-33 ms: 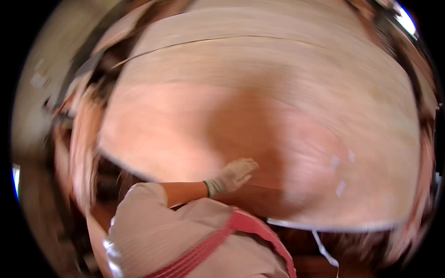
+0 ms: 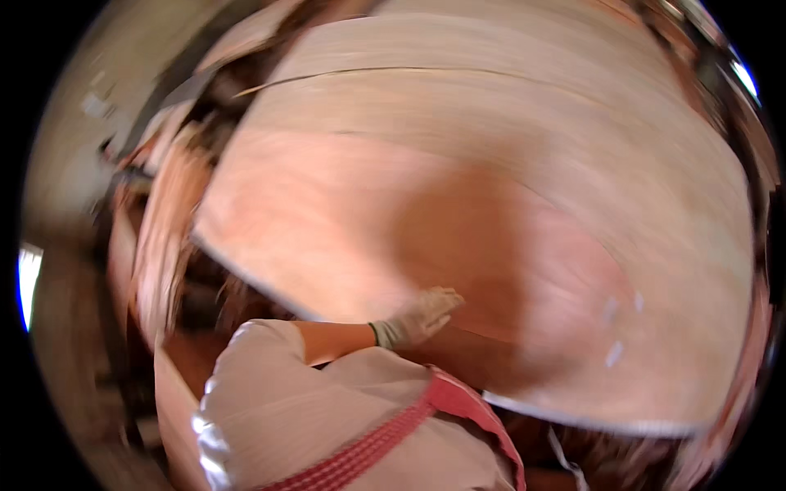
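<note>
My left hand (image 2: pixel 422 317), in a pale glove with a dark-edged cuff, reaches from the left across the near edge of a broad wood sheet (image 2: pixel 307 192). Its fingers are stretched out flat, with nothing held. It lies on or just above the wood; blur hides which. This pinkish-orange surface has a curved boundary against paler wood (image 2: pixel 655 204) at the far and right sides. A dark shadow falls across the middle, beyond my fingers. My right hand is out of view.
Small white scraps (image 2: pixel 614 353) lie on the right part of the wood. A thin dark line (image 2: pixel 368 71) curves across its far part. Upright, layered wood pieces (image 2: pixel 169 221) stand at the left. A white strip (image 2: pixel 565 457) hangs below the near edge.
The whole view has shifted and turned slightly, so the wood and scraps appear lower and farther right. My left hand keeps its flat, stretched pose.
</note>
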A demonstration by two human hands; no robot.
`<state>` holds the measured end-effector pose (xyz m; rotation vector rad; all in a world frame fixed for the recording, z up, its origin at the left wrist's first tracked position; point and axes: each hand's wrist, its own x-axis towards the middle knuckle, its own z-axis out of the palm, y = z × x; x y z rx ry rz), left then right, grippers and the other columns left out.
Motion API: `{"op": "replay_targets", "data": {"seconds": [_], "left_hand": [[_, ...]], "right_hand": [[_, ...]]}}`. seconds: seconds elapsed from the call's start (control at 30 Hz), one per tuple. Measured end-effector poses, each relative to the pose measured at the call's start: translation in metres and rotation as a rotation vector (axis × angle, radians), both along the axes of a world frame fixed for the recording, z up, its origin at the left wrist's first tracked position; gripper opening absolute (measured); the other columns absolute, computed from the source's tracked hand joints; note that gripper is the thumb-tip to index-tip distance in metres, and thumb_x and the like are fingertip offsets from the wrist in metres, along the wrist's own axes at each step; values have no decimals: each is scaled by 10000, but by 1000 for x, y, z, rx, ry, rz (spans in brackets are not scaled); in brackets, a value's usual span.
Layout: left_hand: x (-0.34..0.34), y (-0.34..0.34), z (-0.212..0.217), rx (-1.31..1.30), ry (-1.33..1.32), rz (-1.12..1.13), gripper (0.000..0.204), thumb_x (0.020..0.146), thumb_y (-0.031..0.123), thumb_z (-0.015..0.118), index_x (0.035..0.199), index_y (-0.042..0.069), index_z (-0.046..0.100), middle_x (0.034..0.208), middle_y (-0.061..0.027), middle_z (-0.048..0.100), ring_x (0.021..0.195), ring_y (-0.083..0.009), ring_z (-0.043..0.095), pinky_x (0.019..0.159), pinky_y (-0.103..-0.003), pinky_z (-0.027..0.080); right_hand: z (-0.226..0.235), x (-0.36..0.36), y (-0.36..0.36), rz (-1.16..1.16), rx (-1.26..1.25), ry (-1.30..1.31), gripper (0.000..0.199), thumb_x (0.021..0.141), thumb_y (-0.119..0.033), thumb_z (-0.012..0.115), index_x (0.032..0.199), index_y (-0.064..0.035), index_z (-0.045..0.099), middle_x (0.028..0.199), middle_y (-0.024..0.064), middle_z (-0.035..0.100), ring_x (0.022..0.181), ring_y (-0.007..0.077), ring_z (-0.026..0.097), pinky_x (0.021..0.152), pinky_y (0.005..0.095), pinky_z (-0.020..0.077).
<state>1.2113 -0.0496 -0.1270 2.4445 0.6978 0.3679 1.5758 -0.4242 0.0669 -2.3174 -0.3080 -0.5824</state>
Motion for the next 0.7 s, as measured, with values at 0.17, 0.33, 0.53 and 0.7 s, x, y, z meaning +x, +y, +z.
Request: {"op": "replay_targets", "data": {"seconds": [0.17, 0.33, 0.53, 0.7], "left_hand": [[-144, -27, -31, 75, 78, 438, 450, 851, 83, 538, 1298, 48, 504, 1304, -144, 525, 1250, -310, 472, 1083, -426, 359], [-283, -15, -30, -88, 418, 1039, 365, 822, 76, 534, 1186, 81, 559, 1177, -157, 586, 1057, -341, 568, 934, -446, 450], [-483, 72, -53, 334, 452, 1132, 363, 855, 77, 522, 1214, 92, 571, 1280, -100, 540, 1229, -297, 478, 1042, -444, 377], [-649, 206, -67, 315, 994, 891, 584, 989, 389, 379, 1479, 80, 296, 1554, -106, 256, 1454, -255, 181, 1188, -415, 143]], "right_hand": [[-52, -56, 83, 746, -95, 367, 230, 929, -143, 472, 1062, -13, 608, 826, 77, 627, 659, 173, 534, 576, 335, 447], [-94, -214, 181, 844, -295, 1226, 156, 942, -104, 515, 1040, -20, 603, 833, 53, 627, 589, 102, 480, 533, 232, 390], [-183, -305, 238, 1270, -476, 1075, 261, 924, -242, 627, 990, 10, 624, 805, 103, 680, 657, 138, 625, 607, 276, 499], [-139, -505, 324, 1143, -518, 1158, 298, 937, -240, 620, 1034, 42, 616, 843, 86, 654, 724, 135, 588, 663, 274, 474]]}}
